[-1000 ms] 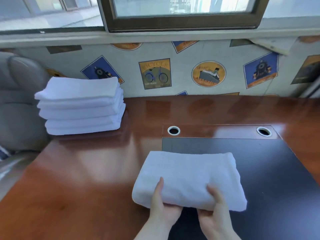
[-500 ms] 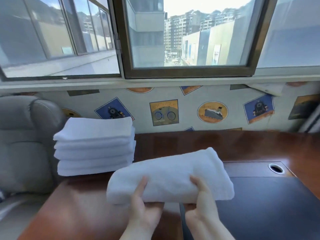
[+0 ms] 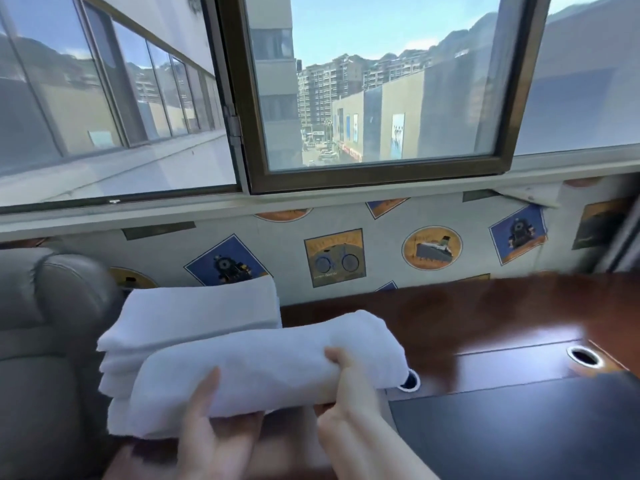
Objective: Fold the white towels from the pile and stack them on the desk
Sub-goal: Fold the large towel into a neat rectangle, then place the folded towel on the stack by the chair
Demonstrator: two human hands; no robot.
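A folded white towel (image 3: pixel 277 362) is held in the air above the brown desk (image 3: pixel 502 313), in front of a stack of folded white towels (image 3: pixel 194 313) at the desk's left end. My left hand (image 3: pixel 214 431) grips the towel's near edge, thumb on top and fingers beneath. My right hand (image 3: pixel 349 400) grips the same edge further right, thumb over the top. The held towel hides the lower right part of the stack.
A grey padded chair (image 3: pixel 45 334) stands left of the stack. A dark inlay (image 3: pixel 519 427) covers the desk's near right, with two round cable holes (image 3: pixel 585 356) behind it. A papered wall (image 3: pixel 381 237) and windows (image 3: pixel 374 91) rise behind the desk.
Both hands have lifted the folded towel off the dark inlay and carried it up and left toward the stack. The view has tilted up toward the window.
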